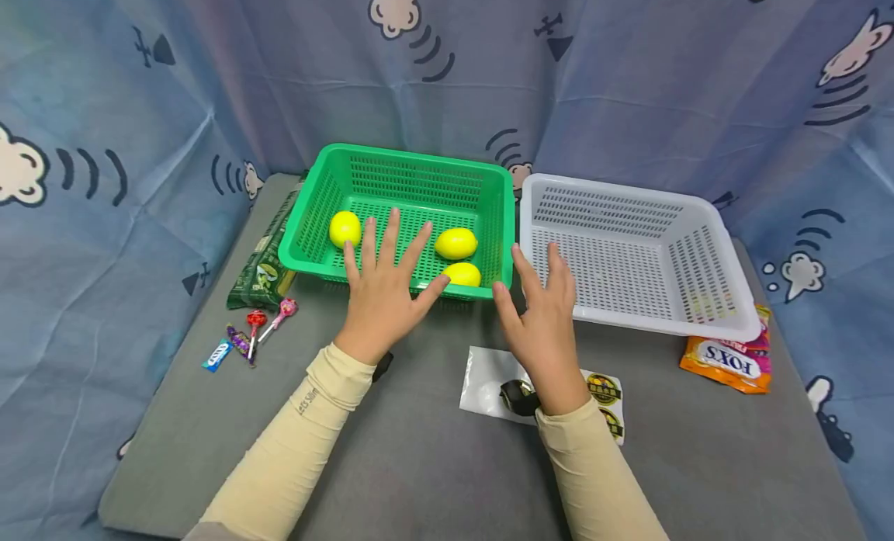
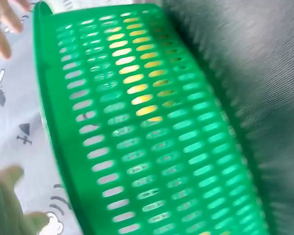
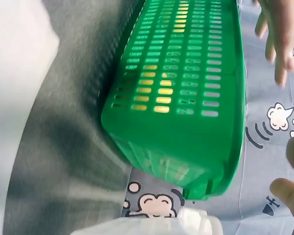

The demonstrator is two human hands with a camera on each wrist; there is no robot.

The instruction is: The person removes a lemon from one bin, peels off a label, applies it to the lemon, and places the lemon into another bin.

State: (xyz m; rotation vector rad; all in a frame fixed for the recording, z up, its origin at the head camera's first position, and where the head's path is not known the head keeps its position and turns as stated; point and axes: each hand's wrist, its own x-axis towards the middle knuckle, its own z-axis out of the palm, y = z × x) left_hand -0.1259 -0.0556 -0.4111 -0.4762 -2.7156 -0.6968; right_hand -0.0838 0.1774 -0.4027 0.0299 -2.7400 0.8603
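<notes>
Left hand (image 1: 382,289): fingers spread, holding nothing — over the green basket's (image 1: 328,168) near rim.
Right hand (image 1: 543,322): fingers loose, empty — between green basket and white basket (image 1: 719,308).
Lemons (image 1: 456,243): three, inside green basket.

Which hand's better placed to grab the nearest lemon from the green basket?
Left, probably. The left hand hovers open over the green basket's near rim, fingertips just beside the nearest lemon. The right hand is open too, but sits outside, at the gap before the white basket.
</notes>
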